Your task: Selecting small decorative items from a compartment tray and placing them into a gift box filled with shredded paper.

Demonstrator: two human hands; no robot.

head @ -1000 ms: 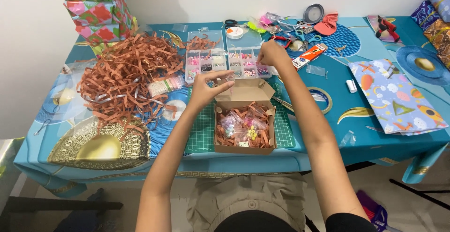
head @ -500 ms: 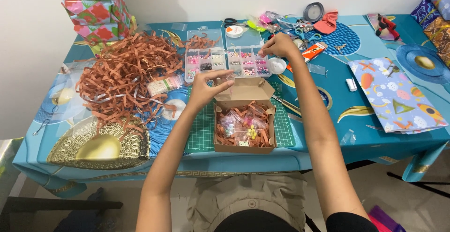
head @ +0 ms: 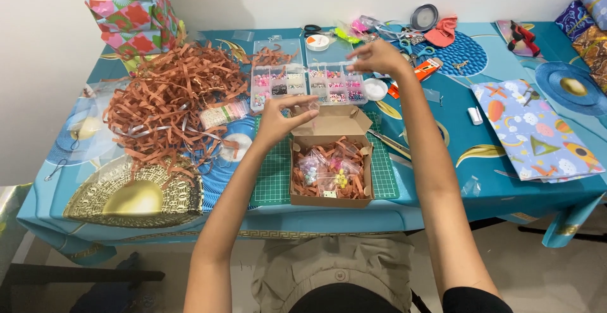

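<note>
Looking down past your lap, your forearms rise from the bottom edge, cut off above the elbows. Nearest you on the tabletop (head: 442,205) sits an open cardboard box (head: 331,161) on a green cutting mat (head: 272,180), flaps folded back, filled with orange paper shreds and small clear bags whose contents are too small to make out. Your left hand (head: 281,120) hovers just above the box's far left flap, fingers (head: 303,101) curled and pinched toward the thumb; whether they grip anything, you cannot tell, since anything there is too tiny or clear to see. Beyond the box lie two clear bead organizers (head: 308,84), side by side, their little compartments holding pink, white and dark bits. Your right hand (head: 378,57) is stretched out above the right organizer's far edge, fingers bent downward and loosely gathered; their undersides are hidden, so a hold cannot be confirmed. A small round white container (head: 375,89) rests just beside that organizer. To the left spreads a big heap of orange shredded paper (head: 171,101). Farthest back are scissors, tape rolls and bright clutter, hard to separate.
</note>
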